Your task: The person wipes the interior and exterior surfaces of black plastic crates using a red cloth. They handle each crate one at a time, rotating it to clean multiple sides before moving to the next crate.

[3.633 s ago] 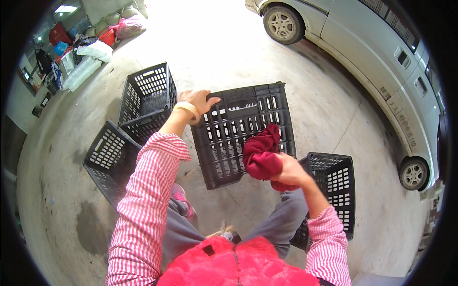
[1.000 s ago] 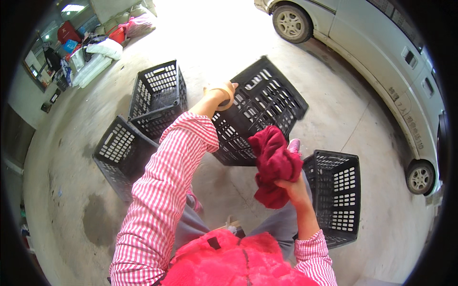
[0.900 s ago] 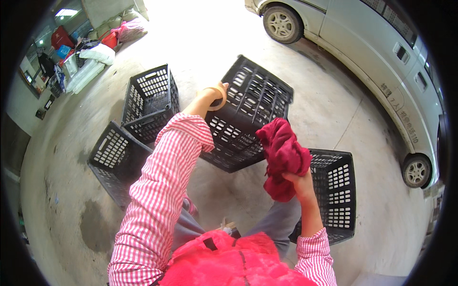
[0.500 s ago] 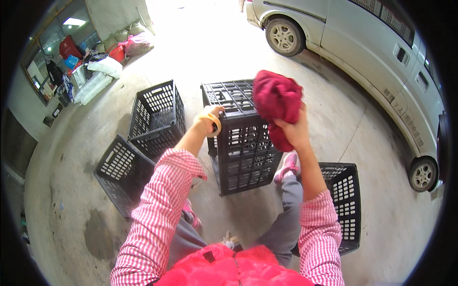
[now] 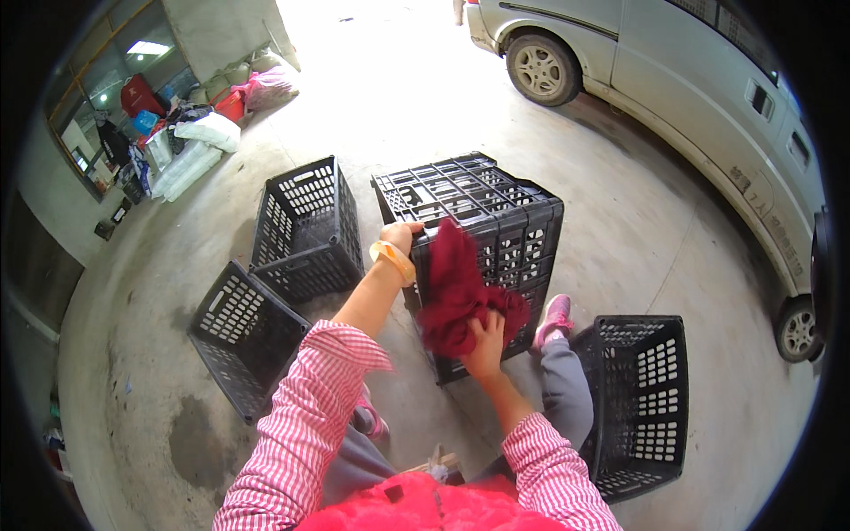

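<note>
A black plastic crate [image 5: 531, 239] with slotted sides stands on end in front of me, between my feet. My left hand [image 5: 401, 241] grips its near left top corner, with a yellowish bangle on the wrist. In my right hand [image 5: 485, 341] is a bunched dark red cloth [image 5: 453, 283], which lies against the near face of the crate. The cloth covers part of that face, and some of the right fingers are buried in its folds.
Two black crates, one farther [image 5: 305, 221] and one nearer [image 5: 243, 336], stand at left. Another black crate [image 5: 642, 403] is by my right leg. A silver van [image 5: 673, 97] is parked at far right. Bags [image 5: 190, 159] and a red bucket [image 5: 230, 106] lie by the left wall.
My right hand has brought the cloth down and left, from the crate's upper right edge onto its near face. My left hand still holds the corner. The whole view has shifted slightly.
</note>
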